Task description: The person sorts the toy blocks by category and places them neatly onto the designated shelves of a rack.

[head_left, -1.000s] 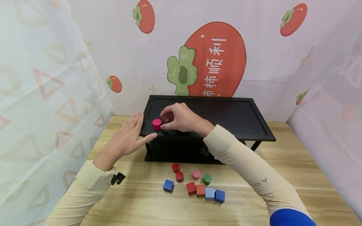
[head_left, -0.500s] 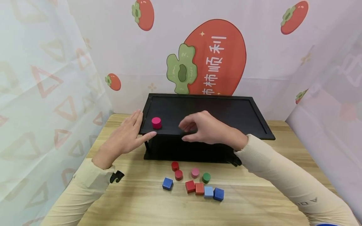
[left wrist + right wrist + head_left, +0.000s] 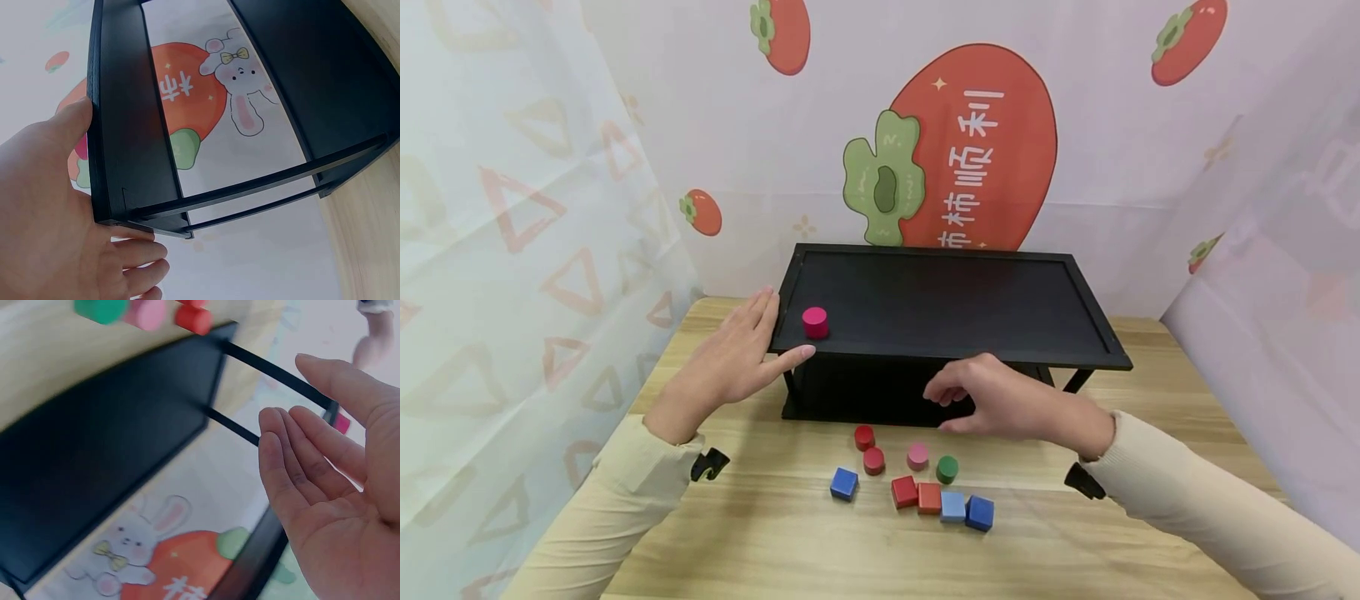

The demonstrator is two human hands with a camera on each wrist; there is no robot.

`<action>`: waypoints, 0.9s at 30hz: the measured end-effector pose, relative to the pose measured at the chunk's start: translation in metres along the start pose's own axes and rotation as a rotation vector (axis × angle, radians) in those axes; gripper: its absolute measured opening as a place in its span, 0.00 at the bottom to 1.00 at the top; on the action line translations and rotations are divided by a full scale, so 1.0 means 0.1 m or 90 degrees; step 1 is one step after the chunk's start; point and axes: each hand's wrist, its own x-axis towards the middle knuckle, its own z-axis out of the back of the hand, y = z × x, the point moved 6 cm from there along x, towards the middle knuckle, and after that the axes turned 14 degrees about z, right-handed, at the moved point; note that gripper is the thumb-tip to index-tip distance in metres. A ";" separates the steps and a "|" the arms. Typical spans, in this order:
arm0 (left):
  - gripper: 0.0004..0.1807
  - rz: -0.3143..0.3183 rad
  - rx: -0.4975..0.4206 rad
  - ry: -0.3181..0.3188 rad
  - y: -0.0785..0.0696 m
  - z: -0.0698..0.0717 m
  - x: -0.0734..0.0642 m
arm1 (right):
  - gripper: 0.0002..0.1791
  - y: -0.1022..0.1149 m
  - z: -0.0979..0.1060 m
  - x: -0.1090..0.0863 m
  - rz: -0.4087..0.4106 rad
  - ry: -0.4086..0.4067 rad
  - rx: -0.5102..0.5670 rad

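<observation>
A magenta cylinder block (image 3: 816, 323) stands upright on the top board of the black two-tier shelf (image 3: 940, 304), near its front left corner. My left hand (image 3: 722, 367) rests against the shelf's left end, fingers straight along the edge and thumb at the front corner; the left wrist view shows the thumb (image 3: 76, 122) on the top board's edge. In front of the shelf, right of its middle, my right hand (image 3: 1003, 402) hovers with loosely bent fingers and holds nothing. Below it on the table lie a green cylinder (image 3: 947, 469) and a pink cylinder (image 3: 917, 456).
Two red cylinders (image 3: 873, 461) sit left of the pink one. Nearer the front, a red cube (image 3: 904, 492), an orange cube (image 3: 928, 498), a light blue cube (image 3: 952, 507) and a dark blue cube (image 3: 980, 513) form a row. Another blue cube (image 3: 844, 484) stands apart, left.
My right hand has left the magenta cylinder and moved right and toward me, off the shelf top. The cylinder stays where it stood. My left hand keeps its place at the shelf's end.
</observation>
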 end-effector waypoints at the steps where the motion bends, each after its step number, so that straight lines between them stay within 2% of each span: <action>1: 0.59 0.000 0.001 0.000 0.00 0.00 0.00 | 0.18 -0.02 -0.04 -0.03 -0.007 0.006 0.006; 7: 0.60 0.004 0.003 0.003 -0.01 0.01 0.00 | 0.18 -0.16 -0.29 -0.16 -0.028 0.031 0.031; 18: 0.60 0.003 0.001 0.003 -0.01 0.00 -0.01 | 0.16 -0.40 -0.73 -0.28 -0.026 0.056 0.061; 27: 0.59 0.004 0.000 0.003 -0.02 0.00 -0.01 | 0.14 -0.54 -0.91 -0.31 -0.066 0.079 0.082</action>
